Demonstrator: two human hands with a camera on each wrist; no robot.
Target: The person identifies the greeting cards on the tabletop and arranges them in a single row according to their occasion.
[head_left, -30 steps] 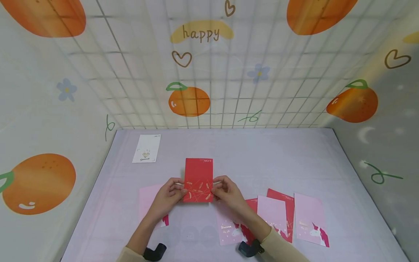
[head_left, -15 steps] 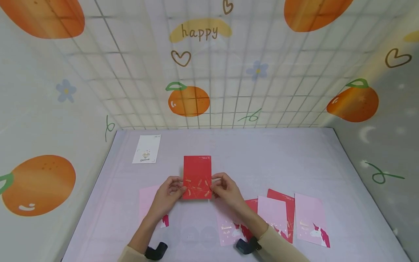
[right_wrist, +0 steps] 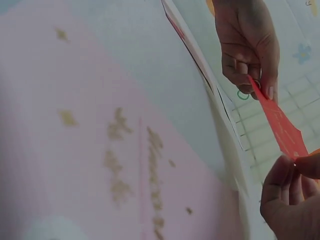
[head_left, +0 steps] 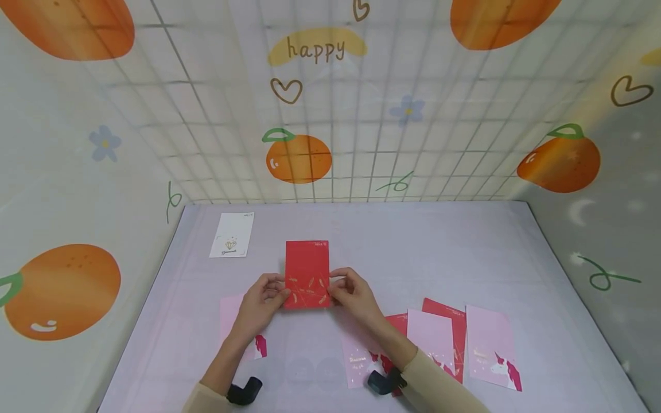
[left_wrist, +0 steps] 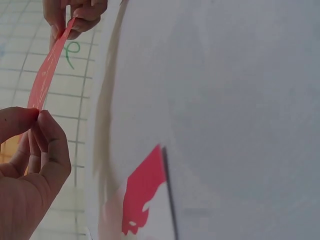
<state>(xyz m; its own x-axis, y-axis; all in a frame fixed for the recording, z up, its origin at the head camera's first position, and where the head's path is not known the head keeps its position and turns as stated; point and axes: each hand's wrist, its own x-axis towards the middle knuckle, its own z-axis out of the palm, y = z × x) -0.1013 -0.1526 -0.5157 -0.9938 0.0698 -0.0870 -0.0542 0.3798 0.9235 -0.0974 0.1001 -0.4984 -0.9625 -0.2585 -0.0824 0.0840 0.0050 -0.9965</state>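
A red card (head_left: 307, 261) with gold feather-like print along its lower part is held up over the middle of the table. My left hand (head_left: 260, 304) pinches its left edge between thumb and fingers. On the opposite edge, my right hand (head_left: 356, 295) pinches it the same way. Both wrist views show the red card (left_wrist: 50, 75) nearly edge-on, stretched between the two hands. Below my left forearm lies a pink unicorn card (head_left: 229, 315), partly covered by that hand. Under my right forearm another pink unicorn card (head_left: 356, 367) overlaps a red one (head_left: 397, 322).
A white card (head_left: 231, 234) with a diamond print lies at the back left. To the right, a pink card (head_left: 428, 332) overlaps a red card (head_left: 445, 310), with one more pink card (head_left: 490, 344) beside them. A patterned curtain (head_left: 351, 115) rises behind the table.
Both hands have moved slightly away from me and to the left, carrying the red card with them. The cards lying on the table have stayed in place.
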